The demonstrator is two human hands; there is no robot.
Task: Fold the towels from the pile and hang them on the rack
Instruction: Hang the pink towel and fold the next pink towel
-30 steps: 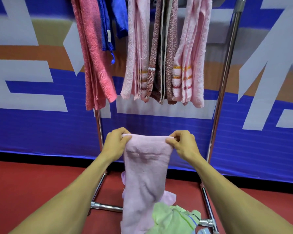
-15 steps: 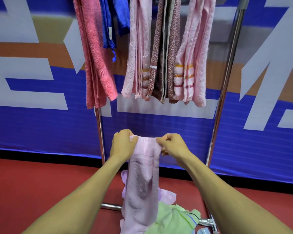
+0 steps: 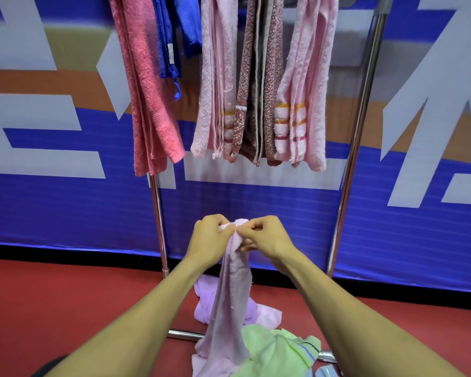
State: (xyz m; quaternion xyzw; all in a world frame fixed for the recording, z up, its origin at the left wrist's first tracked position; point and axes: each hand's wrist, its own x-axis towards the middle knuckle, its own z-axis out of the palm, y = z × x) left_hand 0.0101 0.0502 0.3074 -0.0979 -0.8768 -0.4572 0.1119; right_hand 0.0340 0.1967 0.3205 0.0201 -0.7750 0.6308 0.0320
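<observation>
A pale pink towel point(image 3: 230, 300) hangs down from both my hands, folded lengthwise into a narrow strip. My left hand point(image 3: 208, 240) and my right hand point(image 3: 267, 236) pinch its top corners, which meet between them. The towel's lower end reaches the pile on the floor: a lilac towel point(image 3: 204, 303) and a light green towel point(image 3: 272, 352). Behind stands a metal rack point(image 3: 358, 148) with hung towels: a coral one point(image 3: 150, 99), a blue one point(image 3: 172, 36), two pink striped ones point(image 3: 215, 85) and a speckled brown one point(image 3: 259, 85). The rack's top bar is out of frame.
A blue, white and orange banner wall point(image 3: 65, 213) runs behind the rack. The floor point(image 3: 65, 308) is red. The rack's base bar point(image 3: 185, 334) lies across the floor under the pile. A pale blue item point(image 3: 326, 372) peeks in at the bottom edge.
My hands have moved together, bringing the towel's two top corners to meet. The spread towel has narrowed into a folded strip.
</observation>
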